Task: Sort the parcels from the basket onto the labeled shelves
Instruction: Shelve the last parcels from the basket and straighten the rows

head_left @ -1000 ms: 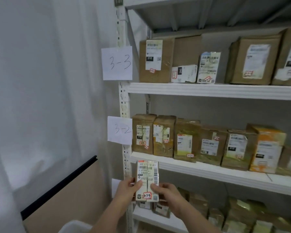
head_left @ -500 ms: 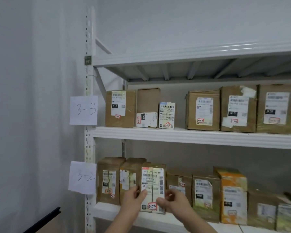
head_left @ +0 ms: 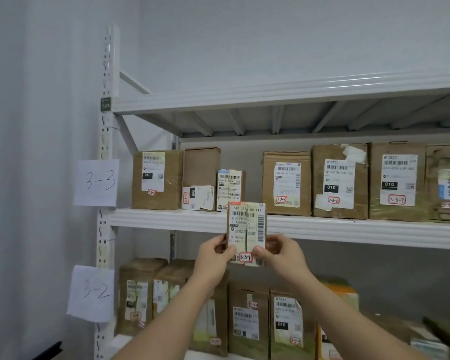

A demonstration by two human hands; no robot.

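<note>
I hold a small parcel (head_left: 246,229) upright in front of the 3-3 shelf (head_left: 166,219), its white label facing me with a red-ringed tag reading 3-3-4 at the bottom. My left hand (head_left: 213,261) pinches its lower left edge and my right hand (head_left: 281,255) pinches its lower right edge. The parcel's top overlaps the shelf's front lip, just below a gap between a small white-labelled parcel (head_left: 229,189) and a brown box tagged 3-3-5 (head_left: 286,183). The basket is out of view.
A paper sign 3-3 (head_left: 96,182) and a sign 3-2 (head_left: 91,293) hang on the left upright (head_left: 107,141). Brown boxes line the 3-3 shelf, among them ones tagged 3-3-6 (head_left: 339,180) and 3-3-7 (head_left: 398,180). More boxes (head_left: 247,323) fill the 3-2 shelf below. A white wall stands at left.
Both hands have raised the parcel from the 3-2 shelf level up to the lip of the 3-3 shelf. My view has tilted upward, so the shelves sit lower in frame.
</note>
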